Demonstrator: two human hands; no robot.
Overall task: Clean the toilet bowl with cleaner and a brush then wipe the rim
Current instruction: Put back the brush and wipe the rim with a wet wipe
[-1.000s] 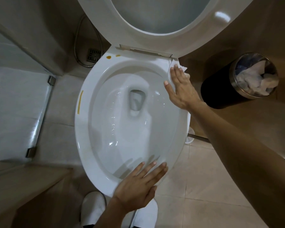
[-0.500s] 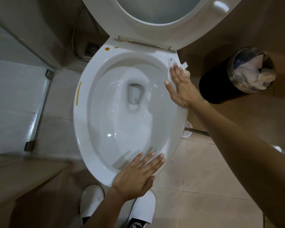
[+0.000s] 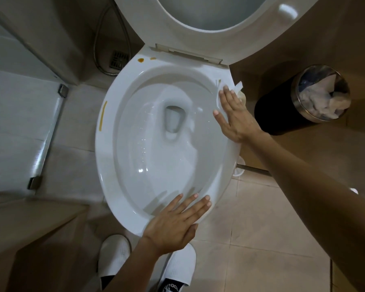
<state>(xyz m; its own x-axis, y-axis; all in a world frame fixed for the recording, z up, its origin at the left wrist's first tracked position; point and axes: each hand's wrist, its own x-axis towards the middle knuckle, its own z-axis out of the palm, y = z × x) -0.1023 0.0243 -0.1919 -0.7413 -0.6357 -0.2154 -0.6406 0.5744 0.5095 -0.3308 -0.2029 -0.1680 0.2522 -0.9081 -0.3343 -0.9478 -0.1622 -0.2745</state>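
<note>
A white toilet bowl (image 3: 106, 157) stands with its seat and lid (image 3: 198, 36) raised. My right hand (image 3: 236, 116) lies flat on the right side of the rim and presses a white tissue (image 3: 239, 87) against it; the tissue sticks out past my fingertips. A small brown smear (image 3: 219, 81) sits just ahead of that tissue. More brown marks show on the rim: a streak at the left (image 3: 103, 116) and two spots at the back left (image 3: 140, 59). At the front of the rim my left hand (image 3: 177, 222) rests flat, fingers spread, holding nothing.
A black bin with a metal rim (image 3: 297, 102), full of crumpled paper, stands right of the toilet. A brush handle (image 3: 253, 169) pokes out under the bowl's right side. A hose and floor drain (image 3: 118, 60) lie at the back left. My white shoes (image 3: 114, 251) are below.
My right hand has slid a little with the tissue along the right rim, exposing a small brown smear ahead of it. The left hand stays on the front rim.
</note>
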